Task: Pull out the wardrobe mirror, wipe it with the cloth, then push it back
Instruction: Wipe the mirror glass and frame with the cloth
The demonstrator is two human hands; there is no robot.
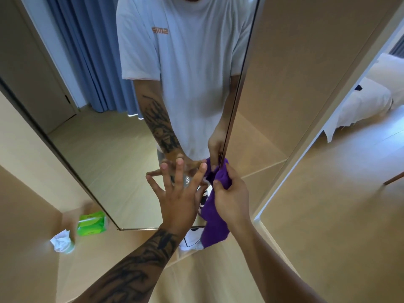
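The tall wardrobe mirror (105,136) stands pulled out in front of me, its thin dark edge running down the right side. It reflects a person in a white T-shirt. My left hand (177,193), fingers spread, rests flat against the lower glass. My right hand (231,197) grips a purple cloth (213,219) against the mirror's right edge near the bottom; the cloth hangs down below the hand.
Beige wardrobe panels (295,84) flank the mirror on both sides. On the floor at lower left lie a green pack of wipes (91,224) and a crumpled white tissue (60,240). A bed with white bedding (369,95) shows through the gap at right.
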